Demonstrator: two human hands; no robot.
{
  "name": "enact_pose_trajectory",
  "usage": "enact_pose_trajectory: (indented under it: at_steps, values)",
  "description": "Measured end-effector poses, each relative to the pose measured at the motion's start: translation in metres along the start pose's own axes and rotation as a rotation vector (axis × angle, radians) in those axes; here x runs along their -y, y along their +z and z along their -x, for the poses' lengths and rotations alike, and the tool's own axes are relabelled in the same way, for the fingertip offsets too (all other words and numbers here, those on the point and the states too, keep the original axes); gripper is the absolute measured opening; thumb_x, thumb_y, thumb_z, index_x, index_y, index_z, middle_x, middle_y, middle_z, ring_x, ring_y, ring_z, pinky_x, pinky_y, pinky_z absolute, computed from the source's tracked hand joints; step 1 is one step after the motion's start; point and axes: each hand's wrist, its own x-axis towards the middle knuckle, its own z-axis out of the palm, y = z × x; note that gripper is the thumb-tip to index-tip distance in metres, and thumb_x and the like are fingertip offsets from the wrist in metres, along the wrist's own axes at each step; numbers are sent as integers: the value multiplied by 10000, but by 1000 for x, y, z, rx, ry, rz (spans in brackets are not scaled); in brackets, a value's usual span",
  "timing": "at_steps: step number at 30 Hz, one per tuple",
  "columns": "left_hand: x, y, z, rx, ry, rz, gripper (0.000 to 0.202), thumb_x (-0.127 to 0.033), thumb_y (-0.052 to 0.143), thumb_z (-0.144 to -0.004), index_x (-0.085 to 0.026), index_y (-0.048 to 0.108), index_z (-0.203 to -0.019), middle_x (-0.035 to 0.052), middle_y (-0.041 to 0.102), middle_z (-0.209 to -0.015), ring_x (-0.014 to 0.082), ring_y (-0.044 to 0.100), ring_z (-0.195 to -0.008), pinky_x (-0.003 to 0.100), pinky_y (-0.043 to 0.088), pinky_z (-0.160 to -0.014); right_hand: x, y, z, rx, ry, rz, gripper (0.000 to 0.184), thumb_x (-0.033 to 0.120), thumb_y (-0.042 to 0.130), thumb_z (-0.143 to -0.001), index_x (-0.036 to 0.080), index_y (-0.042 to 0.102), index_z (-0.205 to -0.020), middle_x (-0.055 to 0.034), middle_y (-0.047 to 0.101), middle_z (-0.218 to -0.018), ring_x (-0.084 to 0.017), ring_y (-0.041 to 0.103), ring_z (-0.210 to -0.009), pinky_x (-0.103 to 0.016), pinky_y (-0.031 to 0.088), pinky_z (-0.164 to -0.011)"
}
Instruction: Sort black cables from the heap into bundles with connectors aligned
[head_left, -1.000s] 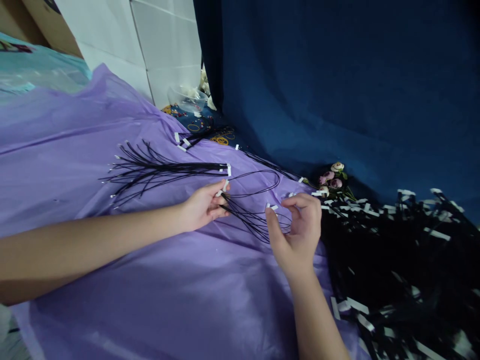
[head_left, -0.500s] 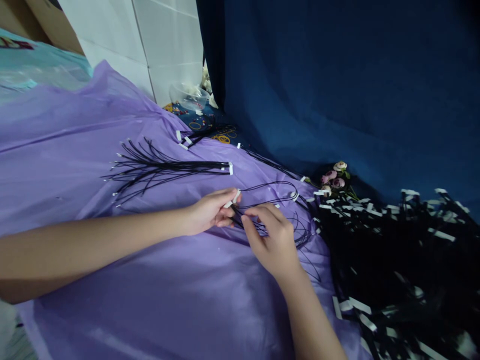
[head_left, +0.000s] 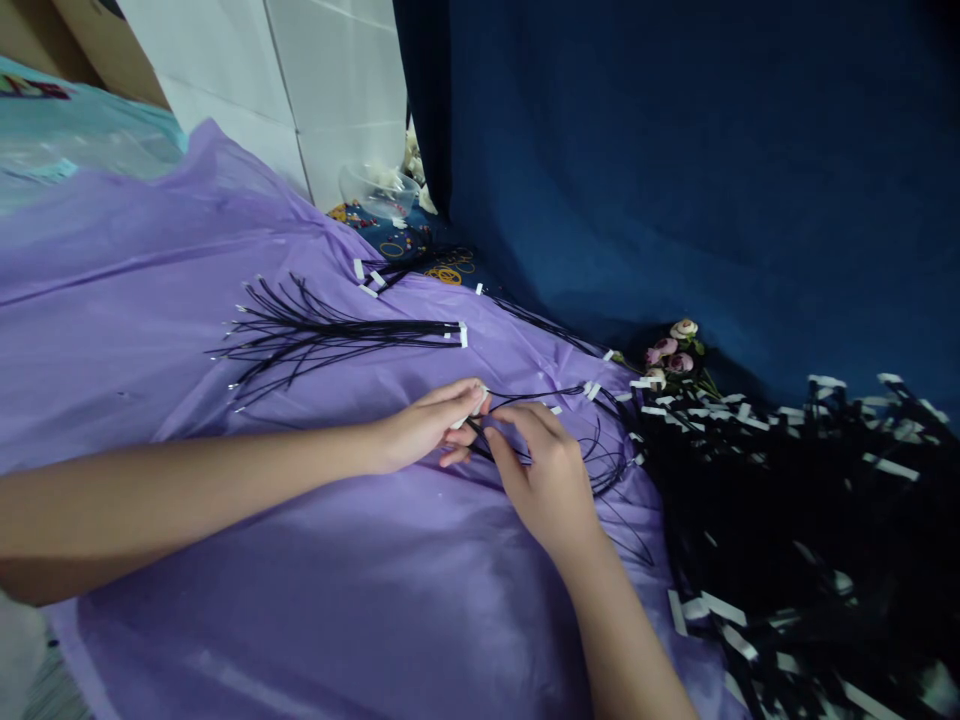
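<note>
My left hand (head_left: 431, 428) is closed around the white-tagged end of some thin black cords (head_left: 540, 393), which trail off to the right. A white tag (head_left: 459, 422) shows at its fingertips. Beside it, my right hand (head_left: 544, 465) is curled, thumb and forefinger close together on the cords just right of the tag. Its other fingers are partly hidden. Looser cord loops (head_left: 611, 480) lie on the purple cloth (head_left: 337, 580) behind the right hand.
A fanned bundle of black cords (head_left: 345, 328) with a white tag lies beyond my left hand. At right is a big heap of tagged black cords (head_left: 780, 500). Artificial flowers (head_left: 667, 350), yellow rubber bands (head_left: 444, 276) and a clear bowl (head_left: 379, 192) stand by the blue curtain (head_left: 675, 180).
The wide cord loop above my right hand has been drawn into a narrow, nearly straight strand. My left fingers have closed further over the white tags. Both hands have stayed nearly in place.
</note>
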Motion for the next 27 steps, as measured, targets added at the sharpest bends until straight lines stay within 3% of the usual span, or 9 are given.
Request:
enact_pose_trajectory:
  at_steps: [10, 18, 27]
  values:
    - [3, -1, 0, 20, 2, -103, 278, -471, 407, -929, -213, 439, -832, -78, 268, -575, 72, 282, -447, 170, 383, -402, 2, 1, 2, 29, 38, 91, 163, 242, 537, -905, 227, 693, -949, -65, 637, -1048, -212, 592, -942, -323, 478, -817]
    - [2, -1, 0, 15, -13, -73, 280, -488, 447, -906, -217, 430, -835, -81, 269, -583, 73, 260, -452, 171, 377, -386, 2, 4, 1, 70, -28, 289, 137, 220, 477, -933, 191, 609, -912, -72, 636, -956, -225, 539, -895, -338, 421, -800]
    - [1, 1, -2, -10, -20, -17, 284, -479, 448, -912, -216, 418, -811, -92, 250, -542, 67, 249, -430, 165, 389, -372, -3, 1, 0, -21, -97, 474, 165, 309, 511, -942, 195, 606, -870, -45, 652, -831, -221, 523, -799, -331, 322, -712]
